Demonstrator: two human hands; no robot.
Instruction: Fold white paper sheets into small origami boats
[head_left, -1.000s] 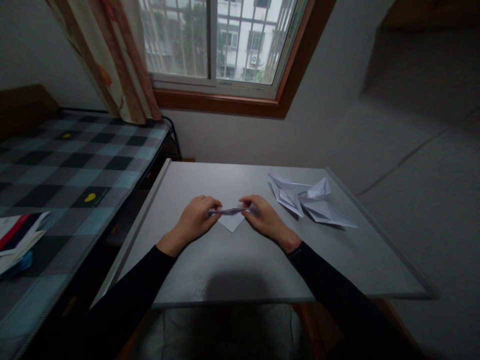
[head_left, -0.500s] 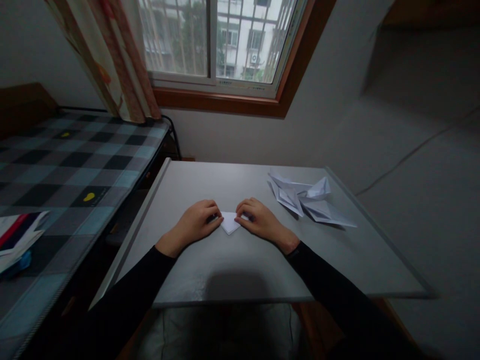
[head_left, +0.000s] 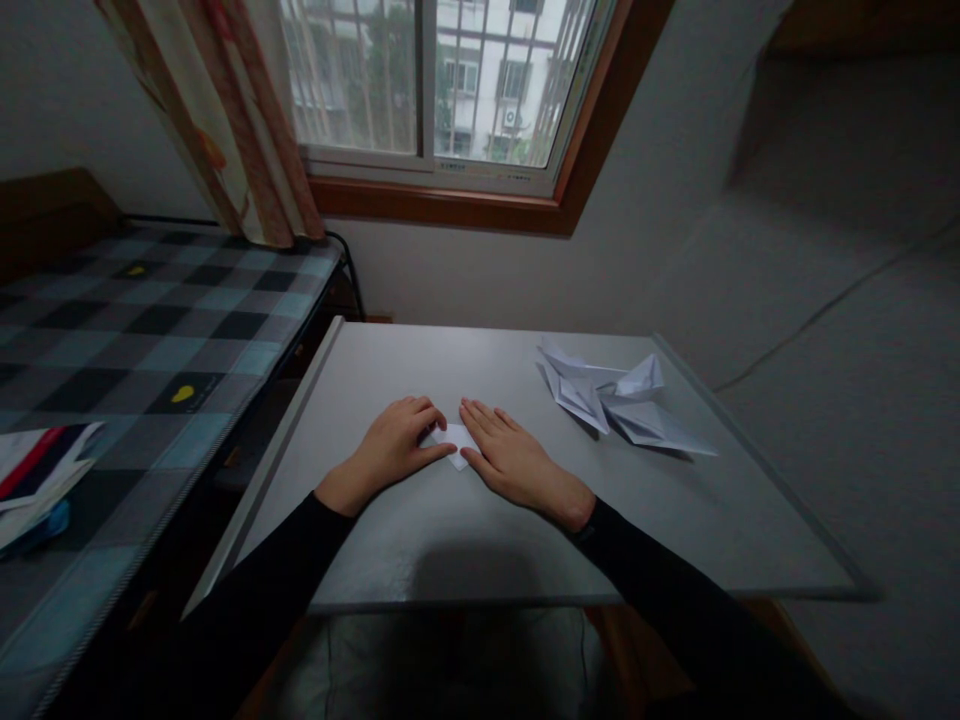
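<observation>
The left hand (head_left: 397, 440) is rested on its side, with its fingers curled and its thumb stretched along the near side of the small white paper (head_left: 455, 436). Some gap is seen in the left grip, but whether the paper is pinched there cannot be told. The right hand (head_left: 511, 455) is laid out flat, its grip wide, with its fingers straight and its thumb spread, and the right part of the paper is covered by it. Both arms are covered by black sleeves (head_left: 671, 585). The small paper is placed between the two hands, with one corner pointed toward the person, on the white tabletop (head_left: 645, 545). A bunch of bigger folded papers (head_left: 646, 420) is set at the far right. A checked bed (head_left: 202, 295) is seen on the left, and a window (head_left: 491, 95) with a brown frame is seen ahead, next to a flowery curtain (head_left: 251, 150). Half a second ago, the right fingers were bent at the paper's edge; now they are straightened over it. The bunch of folded papers has not been moved.
</observation>
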